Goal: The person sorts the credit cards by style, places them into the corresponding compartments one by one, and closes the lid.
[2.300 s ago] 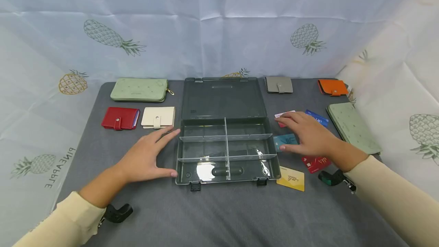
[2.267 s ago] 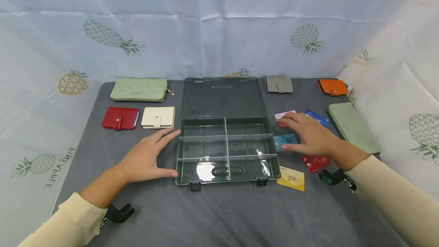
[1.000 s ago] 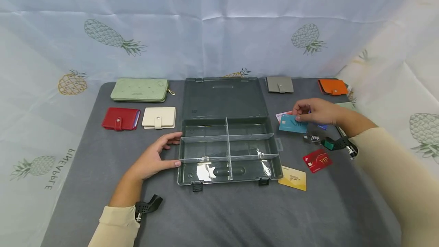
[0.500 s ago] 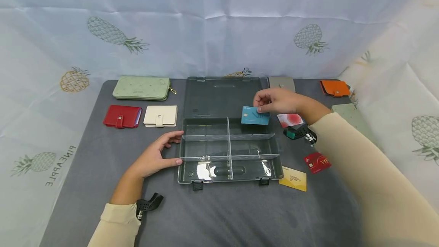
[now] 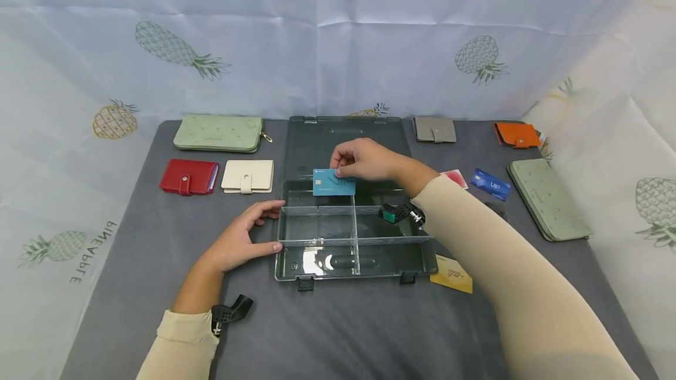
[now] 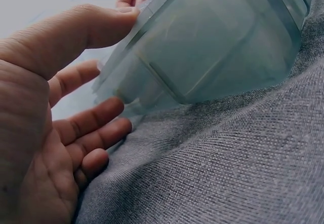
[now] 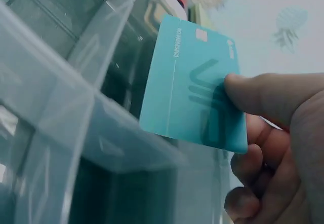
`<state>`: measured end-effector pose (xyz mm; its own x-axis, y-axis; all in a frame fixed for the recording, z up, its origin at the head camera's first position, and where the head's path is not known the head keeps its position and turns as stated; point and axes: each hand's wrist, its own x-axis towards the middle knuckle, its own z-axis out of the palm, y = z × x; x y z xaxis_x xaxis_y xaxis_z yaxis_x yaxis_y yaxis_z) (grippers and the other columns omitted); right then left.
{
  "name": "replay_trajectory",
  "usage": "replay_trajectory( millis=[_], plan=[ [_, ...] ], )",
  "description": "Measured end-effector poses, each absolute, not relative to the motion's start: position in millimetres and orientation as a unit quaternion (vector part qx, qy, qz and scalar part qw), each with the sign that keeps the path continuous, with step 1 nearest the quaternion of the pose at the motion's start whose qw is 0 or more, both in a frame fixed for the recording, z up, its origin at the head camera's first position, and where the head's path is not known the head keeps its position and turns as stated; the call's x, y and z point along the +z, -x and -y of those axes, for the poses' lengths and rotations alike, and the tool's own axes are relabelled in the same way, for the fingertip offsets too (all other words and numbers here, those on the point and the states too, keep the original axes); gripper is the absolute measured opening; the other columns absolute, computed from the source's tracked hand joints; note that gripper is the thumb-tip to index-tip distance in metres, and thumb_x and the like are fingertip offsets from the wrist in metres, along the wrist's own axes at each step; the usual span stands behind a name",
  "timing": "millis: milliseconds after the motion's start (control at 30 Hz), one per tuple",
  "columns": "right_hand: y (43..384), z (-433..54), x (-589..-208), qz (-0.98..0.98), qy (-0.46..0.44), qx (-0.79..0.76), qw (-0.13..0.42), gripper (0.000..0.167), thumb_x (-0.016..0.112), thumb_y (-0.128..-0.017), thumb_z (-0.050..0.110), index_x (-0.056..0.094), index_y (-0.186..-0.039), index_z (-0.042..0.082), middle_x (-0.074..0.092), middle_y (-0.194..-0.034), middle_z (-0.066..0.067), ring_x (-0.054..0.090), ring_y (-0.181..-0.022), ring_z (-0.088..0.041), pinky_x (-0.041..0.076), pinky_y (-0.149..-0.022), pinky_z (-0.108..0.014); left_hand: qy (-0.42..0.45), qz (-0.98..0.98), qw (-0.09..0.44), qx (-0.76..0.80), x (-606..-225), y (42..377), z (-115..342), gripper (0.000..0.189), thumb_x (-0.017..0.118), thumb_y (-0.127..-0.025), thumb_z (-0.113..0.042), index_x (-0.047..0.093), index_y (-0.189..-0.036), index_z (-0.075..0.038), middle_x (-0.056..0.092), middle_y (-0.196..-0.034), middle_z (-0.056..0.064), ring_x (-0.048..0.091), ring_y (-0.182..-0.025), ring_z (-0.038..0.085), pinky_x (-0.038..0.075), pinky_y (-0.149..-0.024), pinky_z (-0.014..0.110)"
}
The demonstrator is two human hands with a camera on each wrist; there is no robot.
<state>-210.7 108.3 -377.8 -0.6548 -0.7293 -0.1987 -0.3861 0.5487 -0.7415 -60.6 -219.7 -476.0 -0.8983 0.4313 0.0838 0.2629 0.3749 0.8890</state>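
Between thumb and fingers my right hand (image 5: 364, 159) pinches a teal VIP card (image 5: 334, 183), held above the back left compartment of the compartment box (image 5: 317, 227). In the right wrist view the card (image 7: 195, 87) is tilted, with the box dividers (image 7: 96, 102) below it. My left hand (image 5: 240, 239) is at the box's left side, thumb and fingertips at its edge. The left wrist view shows the left thumb (image 6: 96, 26) against the translucent box wall (image 6: 212, 41), the other fingers loosely spread. The box's lid (image 5: 343, 139) lies folded back.
Left of the box lie a green long wallet (image 5: 219, 132), a red card holder (image 5: 187, 176) and a cream one (image 5: 248, 175). To the right are a blue card (image 5: 490, 184), a yellow card (image 5: 452, 275), a grey wallet (image 5: 435, 129), an orange one (image 5: 516, 133) and another green wallet (image 5: 549, 198).
My right hand has picked the teal card up from the right of the box and carried it left over the back left compartment. My left hand has shifted slightly and stays at the box's left edge.
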Motion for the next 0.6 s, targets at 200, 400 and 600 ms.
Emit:
replay_trajectory(
  millis=[200,400,600],
  plan=[
    [198.9,-85.5,-389.2,-0.856,0.338,-0.321,0.223,0.004,0.075,-0.102,0.015,0.077,-0.105,0.012,0.072,-0.089,0.004,0.063,-0.084,-0.016,0.050,-0.082,-0.036,-0.215,-0.833,0.081,0.503,-476.5,63.1,217.7,0.078,0.089,-0.086,-0.016,0.053,-0.156,-0.015,0.059,-0.143,0.007,0.057,-0.129,0.026,0.042,-0.102,0.039],
    [189.8,-74.7,-405.5,-0.850,0.389,-0.293,0.202,0.005,0.076,-0.101,0.016,0.080,-0.104,0.014,0.076,-0.091,0.008,0.067,-0.082,-0.010,0.054,-0.080,-0.036,-0.207,-0.837,0.077,0.501,-477.2,59.4,217.7,0.080,0.088,-0.087,-0.019,0.052,-0.157,-0.017,0.059,-0.144,0.004,0.055,-0.130,0.022,0.042,-0.103,0.038],
    [184.3,-81.9,-413.1,-0.860,0.397,-0.277,0.162,0.018,0.081,-0.098,0.023,0.082,-0.115,0.017,0.079,-0.104,0.009,0.060,-0.091,-0.013,0.048,-0.094,-0.040,-0.209,-0.839,0.072,0.498,-477.2,58.8,219.4,0.081,0.088,-0.087,-0.019,0.051,-0.158,-0.018,0.059,-0.144,0.003,0.055,-0.130,0.020,0.042,-0.103,0.036]
  ],
)
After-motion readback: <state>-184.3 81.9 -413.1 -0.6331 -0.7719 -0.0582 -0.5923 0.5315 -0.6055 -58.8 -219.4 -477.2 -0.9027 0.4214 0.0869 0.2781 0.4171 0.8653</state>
